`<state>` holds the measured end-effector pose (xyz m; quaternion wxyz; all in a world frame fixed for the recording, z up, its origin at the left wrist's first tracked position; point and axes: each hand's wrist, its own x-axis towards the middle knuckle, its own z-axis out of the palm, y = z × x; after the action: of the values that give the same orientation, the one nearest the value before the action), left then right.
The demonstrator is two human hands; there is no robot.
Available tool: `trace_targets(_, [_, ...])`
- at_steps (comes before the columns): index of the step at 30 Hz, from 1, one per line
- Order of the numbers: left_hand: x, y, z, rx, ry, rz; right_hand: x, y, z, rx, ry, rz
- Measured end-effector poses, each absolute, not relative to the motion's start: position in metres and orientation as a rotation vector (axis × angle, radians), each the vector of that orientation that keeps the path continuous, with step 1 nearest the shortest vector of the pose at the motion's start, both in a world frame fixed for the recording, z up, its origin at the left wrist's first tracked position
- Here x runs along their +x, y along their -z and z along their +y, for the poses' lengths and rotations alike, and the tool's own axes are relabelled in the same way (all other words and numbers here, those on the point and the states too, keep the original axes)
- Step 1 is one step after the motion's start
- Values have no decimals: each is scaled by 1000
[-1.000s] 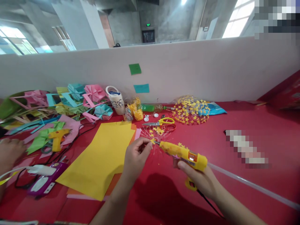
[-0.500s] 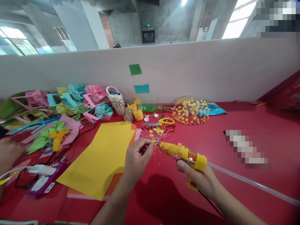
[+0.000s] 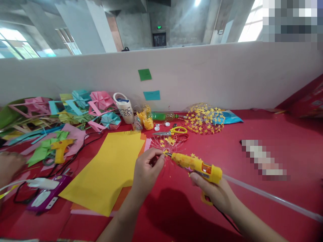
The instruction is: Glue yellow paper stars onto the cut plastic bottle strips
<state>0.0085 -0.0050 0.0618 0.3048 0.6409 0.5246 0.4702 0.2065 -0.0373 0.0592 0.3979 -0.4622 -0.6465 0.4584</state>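
Observation:
My left hand (image 3: pixel 147 171) pinches a small yellow star (image 3: pixel 165 152) between thumb and forefinger. In my right hand (image 3: pixel 214 191) is a yellow hot glue gun (image 3: pixel 189 162), its metal nozzle touching or almost touching the star. A long clear glue stick (image 3: pixel 267 194) sticks out of the gun's rear. Just beyond my fingertips, clear thin strands with yellow stars (image 3: pixel 171 141) spread over the red table (image 3: pixel 252 215). Behind them lie scissors (image 3: pixel 174 132) with yellow and red handles. Yellow paper sheets (image 3: pixel 111 168) lie left of my left hand.
A second yellow glue gun (image 3: pixel 60 149) and a purple power strip (image 3: pixel 49 196) lie at left, near another person's hand (image 3: pixel 11 166). Folded paper flowers (image 3: pixel 101 101), a white tumbler (image 3: pixel 125 111), a green bottle (image 3: pixel 161 116) and a star-covered clear dome (image 3: pixel 205 119) line the partition (image 3: pixel 214 77).
Both hands, the star and the glue gun hold nearly the same positions. The whole view has shifted very slightly.

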Motion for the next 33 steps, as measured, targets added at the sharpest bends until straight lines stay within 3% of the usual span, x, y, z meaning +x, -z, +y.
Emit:
trace_targets(22, [7, -64, -6, 1951, -1279, 1396, 209, -59, -37, -1225, -1025, -1704])
trace_targets(27, [2, -68, -8, 2034, -1355, 1344, 215, -69, -33, -1236, -899, -1995])
trace_targets(33, [-12, -68, 0, 1508, -1341, 1375, 204, -53, -34, -1152, -985, -2525])
